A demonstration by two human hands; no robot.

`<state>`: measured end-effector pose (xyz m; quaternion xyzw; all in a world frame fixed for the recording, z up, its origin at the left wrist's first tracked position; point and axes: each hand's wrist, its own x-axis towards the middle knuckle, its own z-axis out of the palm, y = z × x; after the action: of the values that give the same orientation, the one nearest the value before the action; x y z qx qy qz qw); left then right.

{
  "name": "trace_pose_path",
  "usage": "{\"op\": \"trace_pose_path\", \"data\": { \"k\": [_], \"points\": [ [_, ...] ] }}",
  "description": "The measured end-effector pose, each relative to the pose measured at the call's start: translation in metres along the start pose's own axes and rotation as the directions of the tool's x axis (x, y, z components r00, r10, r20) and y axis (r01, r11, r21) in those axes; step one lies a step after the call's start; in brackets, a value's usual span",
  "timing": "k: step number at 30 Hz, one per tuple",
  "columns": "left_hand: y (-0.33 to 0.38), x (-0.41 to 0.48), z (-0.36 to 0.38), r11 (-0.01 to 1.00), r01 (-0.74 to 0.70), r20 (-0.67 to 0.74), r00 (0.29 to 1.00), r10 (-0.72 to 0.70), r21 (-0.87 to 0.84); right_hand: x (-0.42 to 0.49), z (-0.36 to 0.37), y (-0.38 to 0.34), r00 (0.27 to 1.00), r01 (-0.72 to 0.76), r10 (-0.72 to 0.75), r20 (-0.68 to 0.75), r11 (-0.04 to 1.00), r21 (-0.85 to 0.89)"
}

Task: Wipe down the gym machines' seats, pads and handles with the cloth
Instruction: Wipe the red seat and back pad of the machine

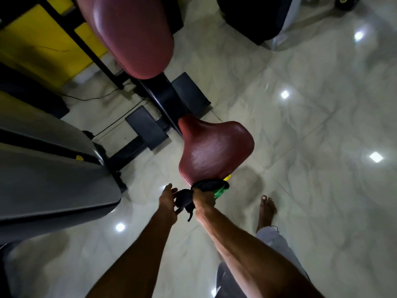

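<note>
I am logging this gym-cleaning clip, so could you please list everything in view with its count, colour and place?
Seat: one, maroon, centre, just above the hands.
Back pad: one, maroon, top, left of centre.
Machine frame: one, black, between pad and seat.
Foot plates: two, black, either side of the frame.
Yellow panel: one, top left.
Grey padded bench: one, left edge.
Cable: one, black, on the floor left of the frame.
Floor: pale glossy marble tiles with light reflections.
Cloth: one, black with green, at the seat's near edge.
Bare foot: one, lower right.
Left hand: open, fingers touching the cloth's hanging end.
Right hand: gripping the cloth.
</note>
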<state>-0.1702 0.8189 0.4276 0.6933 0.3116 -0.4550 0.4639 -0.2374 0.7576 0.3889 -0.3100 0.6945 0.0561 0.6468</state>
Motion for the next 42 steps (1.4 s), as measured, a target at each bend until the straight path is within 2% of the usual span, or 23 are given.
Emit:
{"op": "trace_pose_path", "data": {
  "k": [2,4,6,8,10,13,15,17,19,21,23,25,26,27,29,32,33,36,39,41,42],
  "points": [
    [0.009,-0.013,-0.007,0.994,-0.06,-0.037,0.997,0.064,0.093,-0.01,-0.006,-0.011,0.996,-0.045,0.035,0.087,0.992,0.121],
    [0.018,-0.028,-0.012,0.978,-0.122,-0.051,0.99,0.132,0.169,-0.029,-0.015,-0.029,0.969,-0.088,0.033,0.243,0.972,0.219],
    [0.026,-0.042,-0.013,0.976,-0.165,0.034,0.986,0.162,0.144,-0.052,-0.025,-0.051,0.935,-0.066,-0.013,0.354,0.975,0.211],
    [0.038,-0.057,-0.013,0.98,-0.169,0.098,0.982,0.159,0.107,-0.075,-0.037,-0.07,0.88,-0.005,-0.102,0.464,0.974,0.224],
    [0.053,-0.073,-0.013,0.973,-0.208,0.162,0.968,0.191,0.101,-0.091,-0.048,-0.088,0.841,0.084,-0.175,0.513,0.977,0.197],
    [0.082,-0.102,-0.009,0.932,-0.359,0.188,0.92,0.345,0.048,-0.104,-0.063,-0.111,0.79,0.217,-0.241,0.564,0.97,0.11],
    [0.1,-0.119,-0.007,0.86,-0.505,0.199,0.852,0.483,0.074,-0.114,-0.073,-0.126,0.75,0.363,-0.342,0.566,0.929,0.08],
    [0.119,-0.131,-0.005,0.754,-0.625,0.197,0.78,0.594,0.203,-0.129,-0.083,-0.14,0.721,0.495,-0.472,0.508,0.863,0.1],
    [0.134,-0.143,-0.002,0.624,-0.707,0.221,0.702,0.677,0.334,-0.141,-0.09,-0.154,0.709,0.62,-0.623,0.329,0.774,0.129],
    [0.146,-0.157,0.004,0.509,-0.741,0.222,0.638,0.737,0.437,-0.143,-0.09,-0.163,0.664,0.73,-0.724,0.184,0.682,0.046],
    [0.154,-0.176,0.013,0.377,-0.772,0.253,0.555,0.792,0.513,-0.147,-0.085,-0.169,0.635,0.747,-0.739,0.224,0.662,0.068],
    [0.16,-0.195,0.027,0.244,-0.797,0.337,0.481,0.81,0.552,-0.157,-0.076,-0.173,0.64,0.674,-0.681,0.356,0.72,0.165],
    [0.164,-0.2,0.035,0.203,-0.806,0.383,0.465,0.798,0.557,-0.161,-0.071,-0.176,0.655,0.615,-0.638,0.405,0.761,0.205],
    [0.167,-0.207,0.041,0.194,-0.813,0.424,0.471,0.774,0.55,-0.165,-0.066,-0.18,0.667,0.577,-0.622,0.411,0.78,0.244],
    [0.172,-0.215,0.053,0.27,-0.819,0.466,0.524,0.713,0.507,-0.168,-0.059,-0.192,0.691,0.587,-0.655,0.304,0.755,0.293],
    [0.181,-0.213,0.062,0.575,-0.77,0.38,0.638,0.67,0.277,-0.163,-0.057,-0.211,0.704,0.616,-0.69,0.17,0.712,0.338],
    [0.186,-0.206,0.065,0.632,-0.755,0.317,0.651,0.689,0.177,-0.155,-0.054,-0.217,0.708,0.596,-0.684,0.173,0.711,0.373],
    [0.206,-0.173,0.067,0.645,-0.764,0.077,0.643,0.762,-0.003,-0.127,-0.034,-0.235,0.69,0.599,-0.707,0.154,0.677,0.428],
    [0.229,-0.128,0.063,0.619,-0.785,-0.109,0.614,0.782,0.017,-0.068,0.001,-0.249,0.656,0.617,-0.743,0.135,0.63,0.472],
    [0.251,-0.098,0.058,0.561,-0.827,-0.168,0.551,0.817,0.017,-0.068,0.011,-0.257,0.613,0.629,-0.774,0.16,0.6,0.494],
    [0.261,-0.089,0.056,0.525,-0.851,-0.16,0.519,0.84,-0.004,-0.072,0.014,-0.261,0.558,0.664,-0.815,0.153,0.55,0.506]
  ]
}}
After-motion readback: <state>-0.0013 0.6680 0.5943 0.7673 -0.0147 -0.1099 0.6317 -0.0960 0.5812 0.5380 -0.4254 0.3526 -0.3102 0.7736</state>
